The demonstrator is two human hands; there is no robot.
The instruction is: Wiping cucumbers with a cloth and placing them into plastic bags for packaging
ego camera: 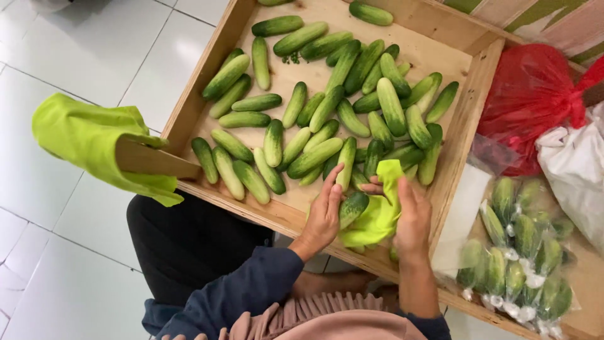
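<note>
Left hand (324, 214) fingers wrap a cucumber (352, 208), gripping it at the wooden tray's (207, 69) near edge. Right hand (412, 220) fingers pinch a lime-green cloth (380, 214) pressed against that cucumber. Loose cucumber pile (327, 107) just beyond the fingertips. Bagged cucumbers (516, 252) right of the right-hand fingers, well apart.

Bright even daylight, soft shadows, slight blur, mild edge softness.

Glossy-skinned cucumbers (314, 157) lie in a matt raw-wood tray (465, 119); matt lime cloth (377, 214), shiny red plastic bag (531, 94).
</note>
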